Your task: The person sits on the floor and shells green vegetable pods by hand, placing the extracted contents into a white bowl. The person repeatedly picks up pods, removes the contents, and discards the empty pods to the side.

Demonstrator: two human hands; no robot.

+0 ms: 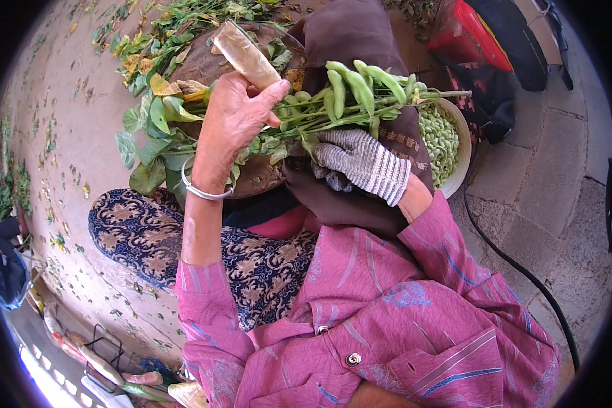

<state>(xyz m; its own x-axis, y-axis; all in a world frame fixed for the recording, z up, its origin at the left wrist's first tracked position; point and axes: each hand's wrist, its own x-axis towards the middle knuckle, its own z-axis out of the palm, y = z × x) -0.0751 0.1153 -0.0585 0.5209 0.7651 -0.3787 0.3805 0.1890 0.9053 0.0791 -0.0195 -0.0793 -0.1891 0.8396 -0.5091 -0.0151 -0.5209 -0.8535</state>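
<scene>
A bunch of green soybean plants point(359, 104) with plump pods and leafy stems lies across my lap. My left hand point(239, 109), bare and with a silver bangle point(206, 191) at the wrist, grips a pale tan, handle-like piece point(245, 55) above the leafy end. The far part of that piece is not clear to see. My right hand point(359, 158) wears a grey-striped knit glove, and its curled fingers hold stems along the lower edge of the bunch. Beneath it, dark brown cloth point(354, 41) bearing writing covers my right leg.
A pale basin point(464, 130) of small green beans stands right of the leg. Cut leafy plants point(178, 30) lie beyond a round brown surface point(198, 58). A black cable point(520, 270) crosses the stone paving. Red and black bags point(489, 41) sit at upper right.
</scene>
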